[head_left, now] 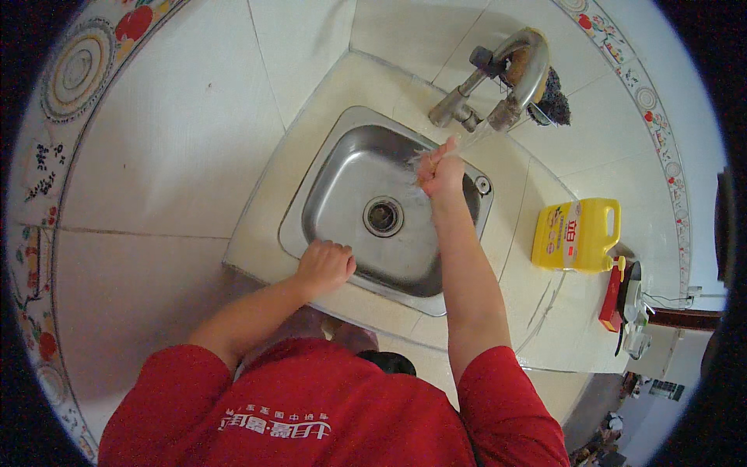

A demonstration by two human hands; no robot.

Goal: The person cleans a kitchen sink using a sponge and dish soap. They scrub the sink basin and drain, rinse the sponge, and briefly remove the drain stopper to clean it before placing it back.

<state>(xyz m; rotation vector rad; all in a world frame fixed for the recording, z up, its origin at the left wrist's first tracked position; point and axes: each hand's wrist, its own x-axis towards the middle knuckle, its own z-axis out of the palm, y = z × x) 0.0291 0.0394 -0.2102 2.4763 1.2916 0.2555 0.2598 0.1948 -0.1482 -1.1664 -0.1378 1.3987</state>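
Note:
Water runs from the curved metal faucet [528,76] onto my right hand [439,166], which is raised over the back right part of the stainless steel sink [350,175]. The fingers of that hand are curled; something small and brownish seems to lie in them, but it is too blurred to name. My left hand [327,267] rests with bent fingers on the sink's front left rim, and nothing shows in it. Between the hands, the round drain [383,216] lies in the basin's floor.
On the counter to the right stands a yellow plastic jug [575,235] with a handle. Beside it are a red box [611,298] and some clear containers [637,341]. A dark scrubber [554,99] sits behind the faucet. Tiled walls [169,134] close off the left and back.

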